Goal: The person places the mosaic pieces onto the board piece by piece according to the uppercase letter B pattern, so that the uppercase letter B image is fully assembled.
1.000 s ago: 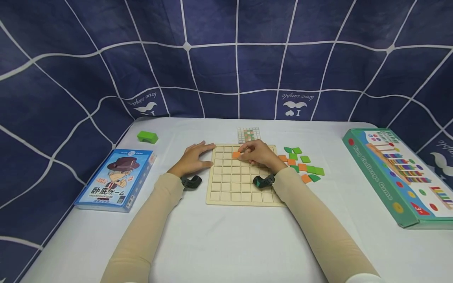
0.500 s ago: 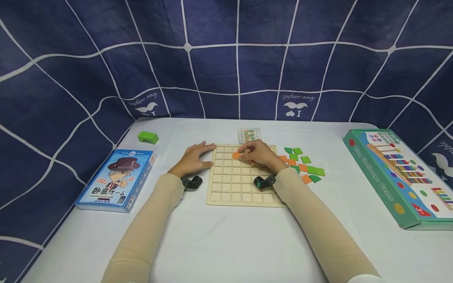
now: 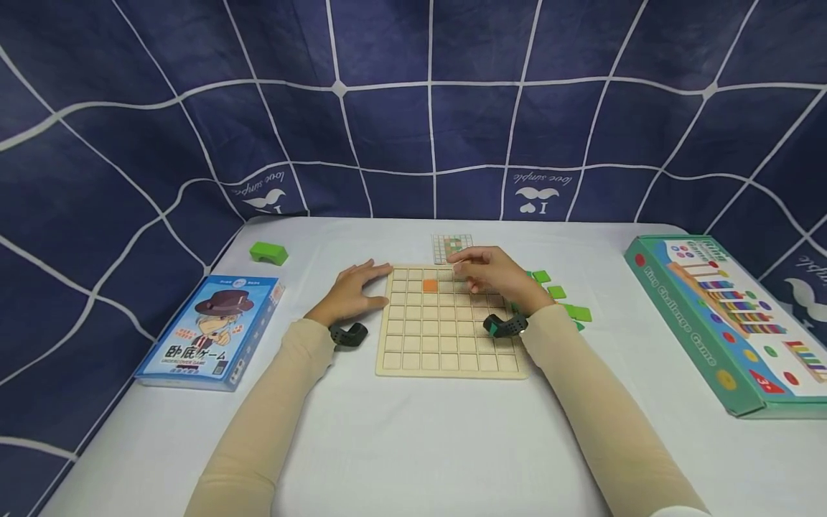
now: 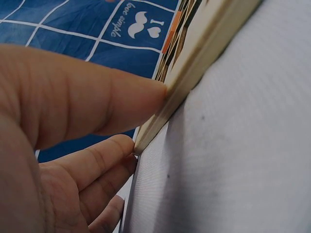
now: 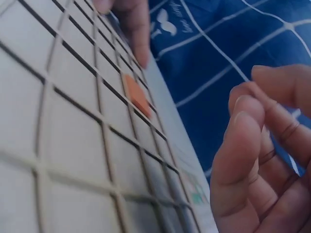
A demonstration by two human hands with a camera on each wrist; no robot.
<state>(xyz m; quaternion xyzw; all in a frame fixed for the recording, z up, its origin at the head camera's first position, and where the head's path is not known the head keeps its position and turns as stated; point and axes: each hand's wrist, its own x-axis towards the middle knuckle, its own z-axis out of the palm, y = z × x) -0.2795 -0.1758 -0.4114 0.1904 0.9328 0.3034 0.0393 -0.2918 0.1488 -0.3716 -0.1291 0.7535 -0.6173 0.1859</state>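
A wooden grid board [image 3: 420,327] lies flat on the table with one orange square tile [image 3: 430,286] in a cell of its second row from the far edge. My left hand [image 3: 354,291] rests beside the board's left side. In the left wrist view its thumb [image 4: 126,99] and fingertips are right at the wooden edge. Over the far right part of the board hovers my right hand [image 3: 496,274], its fingers loosely bent with nothing between them. The right wrist view shows the tile [image 5: 137,95] away from these fingers.
A small printed grid card [image 3: 446,248] lies behind the board. Several green tiles [image 3: 578,313] sit to the right, partly hidden by my right hand. Farther out stand a blue game box [image 3: 209,330], a green arch block [image 3: 268,253] and a large green-edged box [image 3: 730,323].
My right hand has let go of the orange tile and moved to the right, leaving it in the cell. My left hand has stayed at the board's edge.
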